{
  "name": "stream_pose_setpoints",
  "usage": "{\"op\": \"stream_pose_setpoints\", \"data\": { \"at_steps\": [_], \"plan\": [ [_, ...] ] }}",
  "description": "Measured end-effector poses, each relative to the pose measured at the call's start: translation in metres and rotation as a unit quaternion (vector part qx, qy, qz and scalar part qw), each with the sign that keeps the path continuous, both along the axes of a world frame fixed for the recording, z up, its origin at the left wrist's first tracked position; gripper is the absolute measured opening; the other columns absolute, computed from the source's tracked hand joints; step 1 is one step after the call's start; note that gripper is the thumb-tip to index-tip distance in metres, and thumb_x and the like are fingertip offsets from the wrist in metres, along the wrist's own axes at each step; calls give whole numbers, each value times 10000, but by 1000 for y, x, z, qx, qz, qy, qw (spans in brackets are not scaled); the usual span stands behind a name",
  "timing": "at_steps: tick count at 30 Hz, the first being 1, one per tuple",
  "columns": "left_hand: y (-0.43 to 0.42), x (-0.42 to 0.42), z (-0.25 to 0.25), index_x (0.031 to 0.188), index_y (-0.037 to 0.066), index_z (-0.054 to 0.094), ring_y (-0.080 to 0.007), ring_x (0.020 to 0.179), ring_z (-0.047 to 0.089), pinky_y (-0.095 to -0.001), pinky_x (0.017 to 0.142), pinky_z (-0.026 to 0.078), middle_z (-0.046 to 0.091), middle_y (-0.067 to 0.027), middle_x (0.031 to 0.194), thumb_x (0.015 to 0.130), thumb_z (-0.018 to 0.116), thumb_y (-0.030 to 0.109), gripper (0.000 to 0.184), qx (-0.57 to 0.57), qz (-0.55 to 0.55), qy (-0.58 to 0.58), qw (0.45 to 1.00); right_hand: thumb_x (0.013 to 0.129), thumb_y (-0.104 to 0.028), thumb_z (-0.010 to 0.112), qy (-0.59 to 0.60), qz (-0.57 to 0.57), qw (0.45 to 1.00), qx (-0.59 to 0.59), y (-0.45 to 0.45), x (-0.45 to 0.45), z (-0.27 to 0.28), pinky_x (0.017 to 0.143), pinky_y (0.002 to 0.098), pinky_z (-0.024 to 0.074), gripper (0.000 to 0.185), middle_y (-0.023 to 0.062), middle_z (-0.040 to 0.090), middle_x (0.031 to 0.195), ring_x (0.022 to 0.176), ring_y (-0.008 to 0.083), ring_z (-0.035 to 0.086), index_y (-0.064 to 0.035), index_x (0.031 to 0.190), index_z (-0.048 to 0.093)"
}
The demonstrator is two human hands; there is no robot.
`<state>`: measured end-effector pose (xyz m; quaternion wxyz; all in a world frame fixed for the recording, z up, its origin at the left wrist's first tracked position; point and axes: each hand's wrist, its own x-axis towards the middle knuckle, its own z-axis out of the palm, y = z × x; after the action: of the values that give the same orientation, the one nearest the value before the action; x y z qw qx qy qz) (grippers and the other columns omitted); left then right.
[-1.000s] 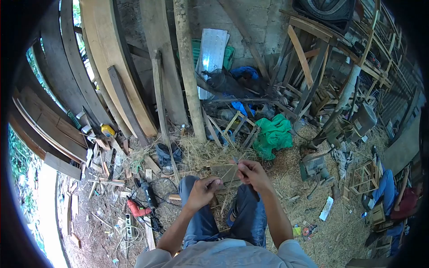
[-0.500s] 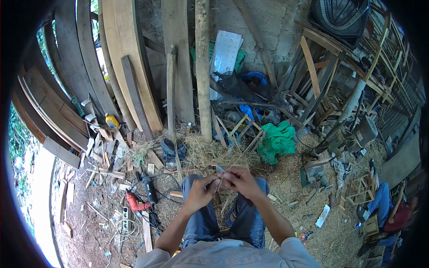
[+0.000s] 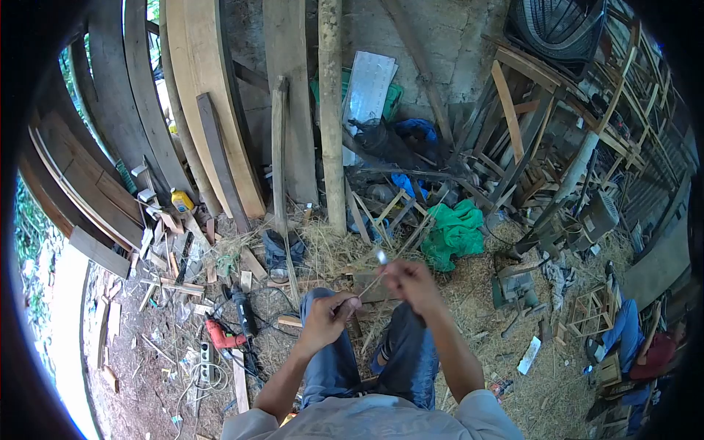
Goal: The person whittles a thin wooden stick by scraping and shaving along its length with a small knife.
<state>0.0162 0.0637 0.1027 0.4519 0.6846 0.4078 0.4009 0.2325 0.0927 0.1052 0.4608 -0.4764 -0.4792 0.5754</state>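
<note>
My left hand (image 3: 331,318) is closed over my left knee, its fingers pinching the lower end of a thin pale strip (image 3: 369,288). The strip slants up and to the right toward my right hand (image 3: 411,284). My right hand is closed too, somewhat blurred, on a knife whose bright blade (image 3: 381,257) points up and left from the fingers. The handle is mostly hidden in the palm. Below both hands are my legs in blue trousers, with a wooden block (image 3: 372,287) on the ground just beyond them.
A red drill (image 3: 224,334), a dark power tool (image 3: 244,310) and a power strip (image 3: 207,359) with cable lie at left. Long boards (image 3: 209,95) lean behind. Green cloth (image 3: 453,231) lies ahead right. Another person (image 3: 649,348) sits at far right.
My hands were together half a second ago; now my right hand has moved right and slightly up with the knife, away from my left. The view first shifted, then stayed nearly still.
</note>
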Motion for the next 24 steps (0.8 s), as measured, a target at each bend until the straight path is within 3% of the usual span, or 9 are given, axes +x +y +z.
{"op": "stream_pose_setpoints", "data": {
  "at_steps": [3,6,7,9,13,16,18,22,24],
  "plan": [
    [-2,-10,-6,947,-6,641,-157,631,605,-283,587,451,656,-101,744,904,567,88,127,-27,-17,27,999,942,-184,536,100,-65,993,0,15,41,10,408,204,243,231,-45,474,600,452,33,345,9,1004,647],
    [0,-5,0,952,-10,639,-202,692,649,-306,614,471,671,-125,794,887,579,66,116,29,15,59,998,944,-191,535,83,-6,996,-8,11,37,18,407,207,237,249,-54,458,599,454,27,335,21,1013,647],
    [0,0,2,952,-10,639,-202,692,649,-306,614,471,671,-125,794,887,579,66,116,30,12,56,998,947,-188,534,23,-5,999,-37,1,22,25,410,203,245,254,-52,467,607,458,27,339,24,1026,649],
    [0,9,5,956,-14,637,-226,725,660,-316,629,478,670,-142,820,875,586,48,114,113,56,79,989,945,-178,538,39,18,999,-22,-7,3,19,412,202,249,241,-50,475,610,459,28,342,15,1031,653],
    [-4,8,5,912,2,648,-182,655,602,-285,614,460,643,-125,770,852,597,27,83,150,71,39,985,942,-180,548,47,18,999,-6,-1,6,13,418,206,236,227,-39,473,603,473,27,333,17,991,650],
    [-8,-2,11,933,-11,639,-212,680,628,-295,617,466,657,-139,797,873,577,26,94,66,33,64,995,946,-192,544,39,-70,997,8,12,34,11,405,209,224,236,-45,452,583,453,25,319,22,964,644],
    [-6,-16,-4,913,-8,639,-196,651,603,-283,608,456,645,-119,760,879,580,38,83,14,21,44,999,949,-206,542,114,-107,987,26,18,64,15,401,204,216,242,-47,445,584,447,21,320,16,959,638],
    [5,-28,-27,902,5,648,-140,659,590,-264,619,459,652,-72,751,894,581,83,102,70,7,57,996,948,-210,545,114,-114,985,56,18,87,23,403,208,207,248,-43,464,612,443,21,289,8,1025,636],
    [9,-35,-29,896,12,648,-187,641,596,-277,615,458,645,-110,752,890,591,83,91,-6,15,72,997,956,-227,532,75,-136,985,71,18,96,28,410,202,214,257,-41,467,621,449,22,301,-3,1026,640]
  ]
}}
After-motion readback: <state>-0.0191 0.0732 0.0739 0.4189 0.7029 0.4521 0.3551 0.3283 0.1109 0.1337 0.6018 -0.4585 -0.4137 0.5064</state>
